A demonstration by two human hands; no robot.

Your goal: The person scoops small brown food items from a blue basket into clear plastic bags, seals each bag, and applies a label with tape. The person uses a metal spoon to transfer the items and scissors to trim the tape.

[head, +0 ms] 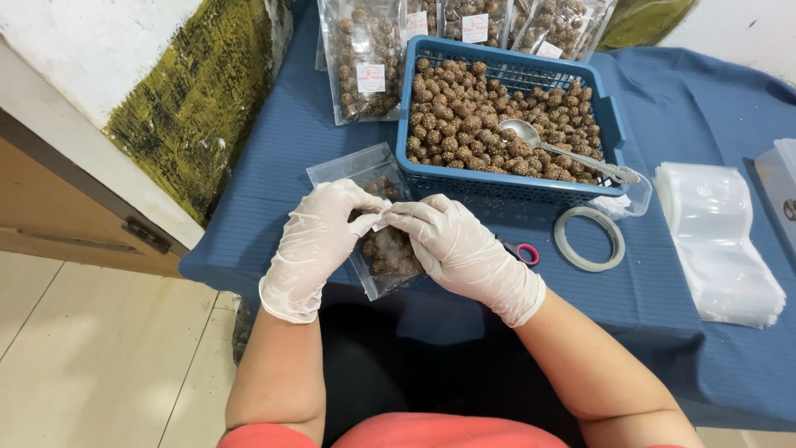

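1. The person's left hand (pixel 319 245) and right hand (pixel 460 249), both in white gloves, meet over a clear plastic pouch (pixel 377 220) that lies flat on the blue-covered desk (pixel 274 158), just in front of the blue basket (pixel 609 124).
2. The fingers (pixel 406 217) of both hands are pinched narrow on a small white label (pixel 383 221) at the pouch face — thumb and fingertips close together, holding its edges.
3. The pouch holds brown seed-coated balls (pixel 385 253), bunched toward its lower end; the upper end near the basket looks flatter and emptier.
4. Judgement: the step in hand appears to be sticking the label onto the pouch. It goes best on the flatter film, with the sweets kept pushed down so the surface does not bulge.
5. Judgement: one edge should be laid first and then smoothed across — this avoids creases and trapped air. Gloved fingertips may cling to adhesive, so contact should stay at the label's margins.
6. Judgement: matching the label position on the finished bags (pixel 365 66) behind the basket keeps the batch uniform.
7. Nearby: metal spoon (pixel 564 149) resting in the basket, tape roll (pixel 589 238), stack of empty pouches (pixel 717 241).
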